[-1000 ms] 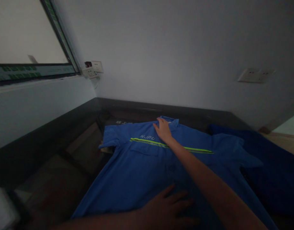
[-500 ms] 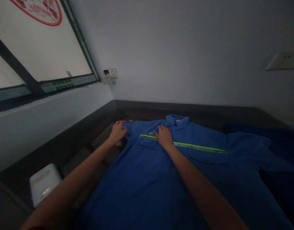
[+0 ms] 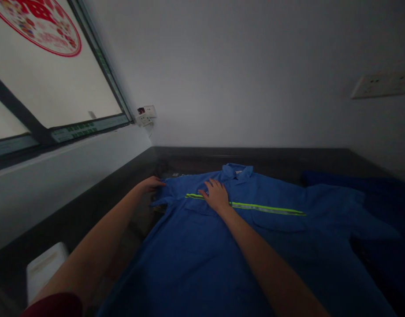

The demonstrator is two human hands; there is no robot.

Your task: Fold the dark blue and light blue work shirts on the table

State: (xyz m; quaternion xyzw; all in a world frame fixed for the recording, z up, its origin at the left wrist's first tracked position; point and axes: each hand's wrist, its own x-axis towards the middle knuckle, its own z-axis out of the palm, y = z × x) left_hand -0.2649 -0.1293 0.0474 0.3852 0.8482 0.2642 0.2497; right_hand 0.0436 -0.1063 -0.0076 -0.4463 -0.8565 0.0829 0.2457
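Observation:
A blue work shirt (image 3: 195, 246) with a collar and a yellow-green reflective stripe across the chest lies spread out, front side up. My left hand (image 3: 151, 184) is at the end of its left-hand short sleeve, with the fingers closed on the edge of the fabric. Flat on the chest, just below the collar, rests my right hand (image 3: 217, 196), its fingers spread over the cloth and part of the stripe. The sleeve on the right side lies stretched out, away from both hands.
A dark surface (image 3: 99, 198) lies under the shirt, against the walls. Darker blue cloth (image 3: 380, 193) lies at the right. A white box-like object (image 3: 45, 268) stands at the lower left. Wall sockets (image 3: 382, 86) are at right, and a window (image 3: 50, 88) is at left.
My left hand has moved outward to the left, and the sleeve now lies more extended. My right hand stays on the chest with fingers a little more spread. The view has shifted slightly.

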